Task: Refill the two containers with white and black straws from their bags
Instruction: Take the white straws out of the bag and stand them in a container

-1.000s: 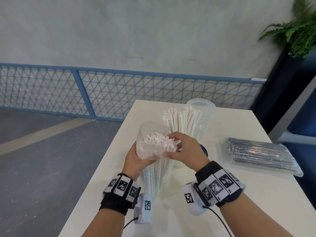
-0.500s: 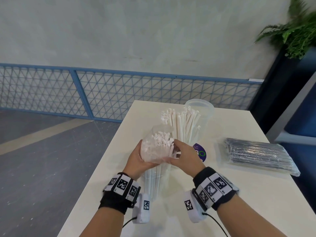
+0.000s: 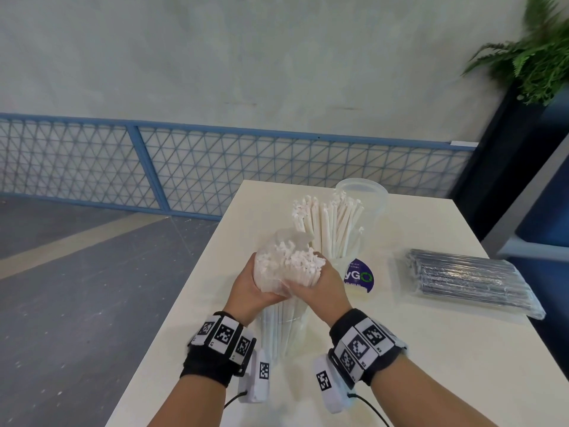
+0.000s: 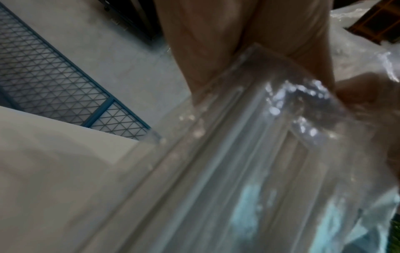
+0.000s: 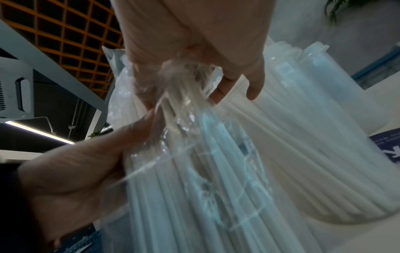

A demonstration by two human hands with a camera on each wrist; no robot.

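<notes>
Both hands (image 3: 289, 291) — around straw bag (image 3: 286, 263)

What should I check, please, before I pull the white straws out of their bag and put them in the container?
1. Both hands grip the bag of white straws: ok; left hand and right hand hold it from either side.
2. Bag mouth open, straw tips reachable: ok; the tips show at the top.
3. Room in the near container: cannot tell; white straws already stand in it.
4. Second container ready for the black straws: cannot tell; only its rim shows behind the straws.
5. Bag of black straws clear of the work: ok; it lies flat on the table, to the right.
</notes>
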